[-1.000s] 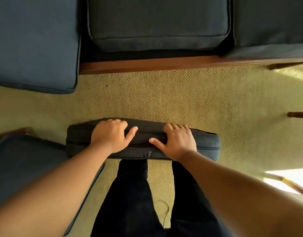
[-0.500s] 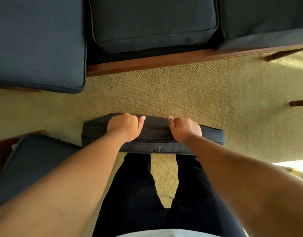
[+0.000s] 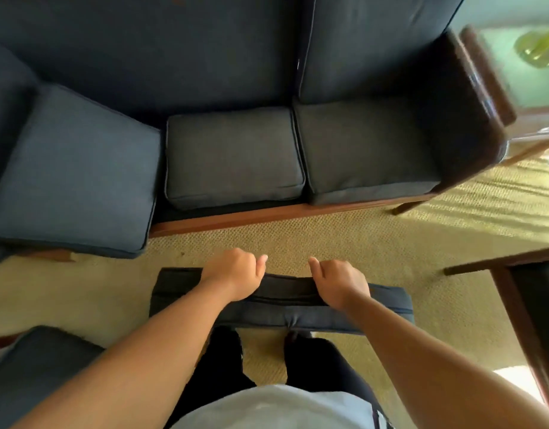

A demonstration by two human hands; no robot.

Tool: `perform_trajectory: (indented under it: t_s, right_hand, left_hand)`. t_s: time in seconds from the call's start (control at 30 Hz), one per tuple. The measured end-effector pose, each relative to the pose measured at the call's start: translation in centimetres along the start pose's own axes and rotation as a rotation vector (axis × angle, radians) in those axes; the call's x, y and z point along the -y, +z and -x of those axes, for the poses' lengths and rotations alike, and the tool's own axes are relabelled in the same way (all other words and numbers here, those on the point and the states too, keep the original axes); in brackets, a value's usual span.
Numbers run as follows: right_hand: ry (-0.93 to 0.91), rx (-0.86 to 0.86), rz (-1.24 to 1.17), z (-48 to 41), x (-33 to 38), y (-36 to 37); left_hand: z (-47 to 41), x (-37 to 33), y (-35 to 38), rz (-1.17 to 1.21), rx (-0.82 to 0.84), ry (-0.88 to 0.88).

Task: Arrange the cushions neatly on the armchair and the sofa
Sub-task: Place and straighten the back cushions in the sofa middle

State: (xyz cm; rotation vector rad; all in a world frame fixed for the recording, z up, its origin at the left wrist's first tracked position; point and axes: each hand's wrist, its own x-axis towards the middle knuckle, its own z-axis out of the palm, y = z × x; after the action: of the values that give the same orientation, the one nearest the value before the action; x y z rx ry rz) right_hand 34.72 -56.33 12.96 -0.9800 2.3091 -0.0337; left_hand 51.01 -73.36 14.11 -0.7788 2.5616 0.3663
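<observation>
Between the person's legs and the sofa (image 3: 236, 219), one dark blue cushion (image 3: 282, 314) hangs edge-up above the carpet (image 3: 359, 243), gripped along its top edge by two hands: the left hand (image 3: 233, 272) and the right hand (image 3: 339, 281), each with fingers curled over the far side and thumb raised. Three seat cushions lie on the sofa: the left seat cushion (image 3: 78, 171) sits askew and overhangs the wooden front rail, the middle seat cushion (image 3: 233, 156) lies set back from the rail, and the right seat cushion (image 3: 363, 147) sits against the armrest. At least two back cushions (image 3: 375, 41) stand upright behind them. One more cushion (image 3: 41, 366) lies at lower left, its support mostly hidden.
</observation>
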Motion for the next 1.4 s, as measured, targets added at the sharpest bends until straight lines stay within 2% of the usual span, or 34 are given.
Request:
perform_trajectory:
  t_s: [0.13, 0.37, 0.53, 0.6, 0.73, 0.9, 1.03, 1.17, 1.27, 1.4]
  right_hand:
    - [-0.029, -0.099, -0.006, 1.5, -3.1, -6.9]
    - [-0.074, -0.398, -0.005, 2.9, -8.0, -21.3]
    - [-0.069, -0.551, 0.045, 1.1, -10.3, -32.4]
    - [-0.085, -0.582, 0.064, 0.2, -10.8, -35.0]
    - [-0.073, -0.586, 0.104, -5.0, -12.3, -38.6]
    - [0.088, -0.455, 0.079, -14.4, -14.6, -35.8]
    - [0.199, -0.499, 0.0, -19.4, -18.2, -39.4]
    - [0.22, -0.533, -0.08, -24.1, -18.1, -43.8]
    - [0.175, -0.51, -0.098, -27.2, -17.6, -44.9]
    - [0.134, -0.528, -0.148, -31.7, -18.4, -47.7]
  left_hand:
    - [-0.1, -4.6, -5.8, 0.055, -0.097, -0.004]
    - [-2.6, -13.1, -18.2, 0.06, -0.357, 0.068]
    - [-7.1, -16.9, -26.9, 0.089, -0.545, 0.128]
    - [-8.6, -17.5, -28.6, 0.123, -0.569, 0.139]
    - [-15.2, -18.3, -30.6, 0.16, -0.563, 0.141]
    - [-24.6, -18.8, -27.6, 0.123, -0.388, 0.068]
    - [-31.7, -21.2, -31.2, 0.089, -0.37, 0.148]
    - [-38.2, -21.3, -36.0, 0.081, -0.276, 0.095]
    - [-41.2, -19.7, -36.9, 0.101, -0.219, 0.032]
    - [-44.5, -19.1, -38.5, 0.142, -0.257, 0.018]
